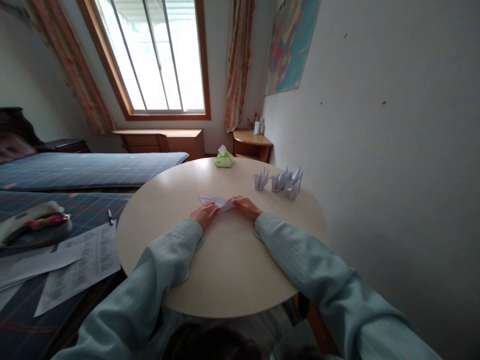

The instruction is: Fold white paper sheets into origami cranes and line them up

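Observation:
A folded sheet of white paper [224, 205] lies on the round table, its pointed corner reaching out past my left hand. My left hand [205, 214] holds the near left part of the paper, fingers closed against it. At the right end, my right hand [244, 206] grips the paper with fingers and thumb together. Some of the paper is hidden under the fingers. To the right stand several folded paper cranes [287, 181], most bunched together, with one crane [260, 179] a little apart on the left.
The round cream table [228, 270] touches the wall side on my right. A green tissue pack [224, 159] sits at its far edge. On the left, a plaid bed [22, 310] bears printed sheets [88, 260], a pen [110, 216] and a bag [37, 220].

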A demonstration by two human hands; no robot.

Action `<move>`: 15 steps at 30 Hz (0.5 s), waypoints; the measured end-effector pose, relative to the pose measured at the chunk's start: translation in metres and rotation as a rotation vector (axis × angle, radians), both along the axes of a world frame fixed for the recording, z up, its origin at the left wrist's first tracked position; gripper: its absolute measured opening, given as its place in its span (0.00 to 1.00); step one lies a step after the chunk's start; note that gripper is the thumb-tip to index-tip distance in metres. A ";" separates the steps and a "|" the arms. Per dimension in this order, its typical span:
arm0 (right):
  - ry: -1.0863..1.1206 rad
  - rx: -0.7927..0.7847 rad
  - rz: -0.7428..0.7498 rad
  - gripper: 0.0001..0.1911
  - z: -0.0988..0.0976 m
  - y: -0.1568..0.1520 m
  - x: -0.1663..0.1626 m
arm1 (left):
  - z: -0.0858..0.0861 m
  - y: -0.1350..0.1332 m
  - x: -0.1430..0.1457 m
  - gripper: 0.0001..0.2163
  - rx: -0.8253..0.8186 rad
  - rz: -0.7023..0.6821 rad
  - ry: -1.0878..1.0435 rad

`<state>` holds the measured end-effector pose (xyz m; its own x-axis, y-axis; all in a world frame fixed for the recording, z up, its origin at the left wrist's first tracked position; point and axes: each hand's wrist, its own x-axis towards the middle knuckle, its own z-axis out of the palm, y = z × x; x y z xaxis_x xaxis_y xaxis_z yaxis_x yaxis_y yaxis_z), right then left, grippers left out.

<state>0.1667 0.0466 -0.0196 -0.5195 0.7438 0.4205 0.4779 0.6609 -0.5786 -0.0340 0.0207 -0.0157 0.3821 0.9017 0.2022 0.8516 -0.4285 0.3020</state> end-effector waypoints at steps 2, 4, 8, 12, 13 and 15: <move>0.001 0.042 -0.001 0.31 0.000 0.000 -0.001 | -0.001 0.001 -0.001 0.20 0.007 0.014 0.001; -0.011 0.069 -0.058 0.26 0.001 -0.002 -0.003 | -0.001 0.002 -0.001 0.20 0.021 0.001 -0.002; -0.105 0.038 -0.306 0.23 0.004 -0.005 -0.003 | -0.002 0.002 0.001 0.20 0.044 -0.104 -0.031; -0.180 0.060 -0.477 0.18 0.003 -0.004 -0.001 | -0.001 -0.003 0.008 0.15 0.057 -0.256 -0.071; -0.200 0.060 -0.495 0.17 0.003 -0.003 0.000 | 0.000 -0.005 0.009 0.14 0.058 -0.292 -0.087; -0.248 0.050 -0.519 0.14 0.002 -0.003 0.000 | 0.000 -0.008 0.012 0.13 0.046 -0.355 -0.103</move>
